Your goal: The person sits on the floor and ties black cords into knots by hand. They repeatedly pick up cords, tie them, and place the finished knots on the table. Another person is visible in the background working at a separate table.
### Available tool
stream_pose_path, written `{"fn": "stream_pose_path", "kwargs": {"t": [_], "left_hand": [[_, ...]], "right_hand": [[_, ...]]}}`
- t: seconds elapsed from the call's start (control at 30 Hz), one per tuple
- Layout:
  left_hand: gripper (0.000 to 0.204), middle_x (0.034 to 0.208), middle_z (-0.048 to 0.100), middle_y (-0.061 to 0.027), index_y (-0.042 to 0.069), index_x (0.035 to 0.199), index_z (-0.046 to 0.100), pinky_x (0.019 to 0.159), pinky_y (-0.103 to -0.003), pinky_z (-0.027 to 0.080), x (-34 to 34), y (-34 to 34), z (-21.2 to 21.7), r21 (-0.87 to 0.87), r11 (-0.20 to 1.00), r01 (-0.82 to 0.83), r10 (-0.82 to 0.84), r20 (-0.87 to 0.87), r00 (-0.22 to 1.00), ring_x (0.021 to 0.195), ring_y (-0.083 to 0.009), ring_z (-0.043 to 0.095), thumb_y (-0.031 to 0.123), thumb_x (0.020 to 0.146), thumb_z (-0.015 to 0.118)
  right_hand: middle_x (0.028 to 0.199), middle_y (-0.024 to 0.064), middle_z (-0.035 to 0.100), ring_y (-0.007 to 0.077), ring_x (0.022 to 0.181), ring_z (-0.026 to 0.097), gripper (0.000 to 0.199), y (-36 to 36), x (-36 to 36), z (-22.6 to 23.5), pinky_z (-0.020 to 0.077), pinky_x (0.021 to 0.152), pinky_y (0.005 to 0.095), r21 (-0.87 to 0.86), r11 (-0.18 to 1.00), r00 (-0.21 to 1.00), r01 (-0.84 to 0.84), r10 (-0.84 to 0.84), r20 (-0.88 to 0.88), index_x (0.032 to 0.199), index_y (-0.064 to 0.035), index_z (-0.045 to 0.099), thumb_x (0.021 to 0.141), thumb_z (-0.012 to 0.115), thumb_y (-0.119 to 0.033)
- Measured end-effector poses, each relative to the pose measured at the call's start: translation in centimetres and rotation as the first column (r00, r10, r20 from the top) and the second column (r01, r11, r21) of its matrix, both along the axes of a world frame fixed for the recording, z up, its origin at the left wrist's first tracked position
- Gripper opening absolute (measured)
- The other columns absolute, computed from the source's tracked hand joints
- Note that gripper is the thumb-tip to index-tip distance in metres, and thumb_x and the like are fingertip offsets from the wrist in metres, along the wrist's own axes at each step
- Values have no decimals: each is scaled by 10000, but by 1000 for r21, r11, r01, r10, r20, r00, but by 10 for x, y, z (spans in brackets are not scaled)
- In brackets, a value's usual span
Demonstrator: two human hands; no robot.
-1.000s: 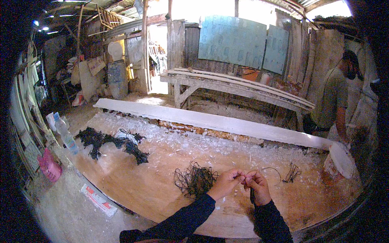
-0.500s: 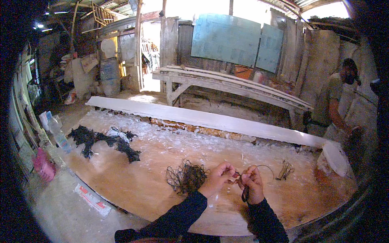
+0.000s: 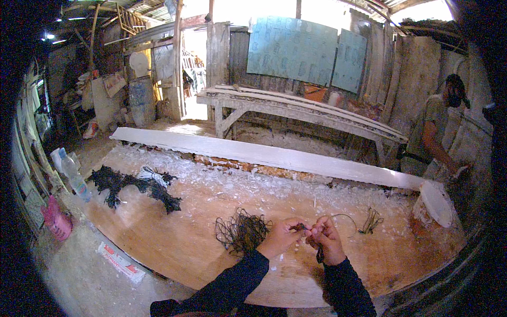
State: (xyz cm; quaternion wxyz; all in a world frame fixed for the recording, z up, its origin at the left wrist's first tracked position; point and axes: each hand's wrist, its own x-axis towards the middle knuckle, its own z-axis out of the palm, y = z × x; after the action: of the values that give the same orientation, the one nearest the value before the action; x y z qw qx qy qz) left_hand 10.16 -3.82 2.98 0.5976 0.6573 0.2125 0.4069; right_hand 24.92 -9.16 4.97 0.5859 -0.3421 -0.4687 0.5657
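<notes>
Dark cord [image 3: 320, 255] is held between two bare hands over the worktable [image 3: 185, 248], nearer its near edge than its far one. Left hand [image 3: 281, 236]: thumb and fingers pinch a dark bit of it. Right hand [image 3: 330, 244]: fingertips also pinch, with a strand hanging below the palm. Half a second ago a small gap showed between the two sets of fingertips; now they nearly meet (whether they touch is too small to tell).

A co-worker [image 3: 422, 137] beyond the right end, whose arm hung down a second ago, now leans with a forearm reaching forward.

A loose tangle of dark cord [image 3: 244, 232] lies beside the left hand, which hides part of its right side. Right of the hands rests a small cord bundle [image 3: 372, 221]; a white-smeared tub [image 3: 435, 203] stands near the far right corner. Toward the left edge lie black clumps of strands [image 3: 163, 196], with a clear bottle [image 3: 74, 174] beside that edge. Along the far edge, a long white plank [image 3: 264, 157] borders scattered pale flakes [image 3: 274, 185].
</notes>
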Motion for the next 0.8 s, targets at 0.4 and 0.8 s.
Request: {"fn": "stream_pose_path", "kwargs": {"t": [0.4, 0.8], "left_hand": [[62, 792, 575, -10, 51, 814, 547, 595, -233, 477, -2, 3, -5, 63, 964, 257, -264, 156, 952, 706, -99, 565, 96, 806, 589], [142, 776, 566, 18, 82, 836, 563, 623, -220, 452, -4, 0, 1, -247, 966, -76, 134, 226, 965, 728, -66, 529, 221, 822, 589]], "right_hand": [[712, 9, 497, 153, 639, 515, 263, -9, 6, 8, 432, 558, 266, 12, 955, 921, -297, 290, -261, 777, -152, 404, 720, 644, -61], [664, 32, 515, 137, 552, 486, 233, -5, -4, 6, 403, 510, 247, -74, 984, 978, -160, 148, -150, 1000, -117, 456, 845, 527, -276]]}}
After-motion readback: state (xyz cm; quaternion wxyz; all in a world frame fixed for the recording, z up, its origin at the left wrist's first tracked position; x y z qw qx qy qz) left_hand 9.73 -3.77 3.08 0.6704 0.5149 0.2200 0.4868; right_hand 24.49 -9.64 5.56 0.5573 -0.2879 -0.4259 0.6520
